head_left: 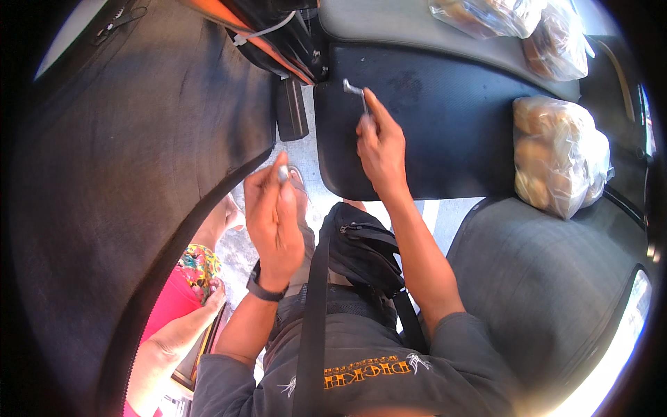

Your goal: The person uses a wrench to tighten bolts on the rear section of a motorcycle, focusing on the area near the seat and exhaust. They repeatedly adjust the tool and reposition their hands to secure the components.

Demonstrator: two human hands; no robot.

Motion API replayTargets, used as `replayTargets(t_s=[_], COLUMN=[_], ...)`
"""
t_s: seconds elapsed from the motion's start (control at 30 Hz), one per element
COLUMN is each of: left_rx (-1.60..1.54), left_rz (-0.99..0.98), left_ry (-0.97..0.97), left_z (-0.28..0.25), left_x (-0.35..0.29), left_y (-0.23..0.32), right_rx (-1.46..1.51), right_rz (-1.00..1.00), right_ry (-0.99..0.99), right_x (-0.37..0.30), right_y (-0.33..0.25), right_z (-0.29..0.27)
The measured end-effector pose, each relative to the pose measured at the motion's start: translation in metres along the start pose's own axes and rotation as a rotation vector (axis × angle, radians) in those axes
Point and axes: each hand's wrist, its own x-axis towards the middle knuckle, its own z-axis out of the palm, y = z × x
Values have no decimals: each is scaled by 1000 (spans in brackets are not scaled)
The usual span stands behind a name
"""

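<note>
My right hand (382, 149) is closed on a thin silver metal tool with a bent head (352, 88), held over a black padded seat (451, 132). Its exact kind is not clear. To the left and nearer to me, my left hand (274, 222) pinches a small shiny silver piece (283, 172) between thumb and fingers. Most of that piece is hidden, and its kind cannot be made out. The two hands are apart.
Clear plastic bags of bread-like rounds (556, 156) sit at the seat's right end, with another bag (486, 14) behind. A dark padded panel (139, 139) curves along the left. Beyond it, another person's arm (180, 333) shows. A black bag (361, 240) hangs at my front.
</note>
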Motion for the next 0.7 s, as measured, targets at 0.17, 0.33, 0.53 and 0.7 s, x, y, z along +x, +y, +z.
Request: replayTargets(t_s=[0.17, 0.33, 0.53, 0.7], left_rx=[-198, -250, -50, -152], left_rz=[-381, -411, -364, -318], left_ry=[-19, 1, -38, -2], left_z=[5, 11, 26, 29], left_x=[18, 30, 58, 71], left_y=[-62, -82, -84, -95], right_rx=[182, 77, -114, -168], right_rz=[154, 91, -84, -145], right_ry=[-42, -38, -64, -25], right_x=[32, 36, 48, 32], right_y=[-14, -13, -20, -30], right_z=[26, 29, 26, 27])
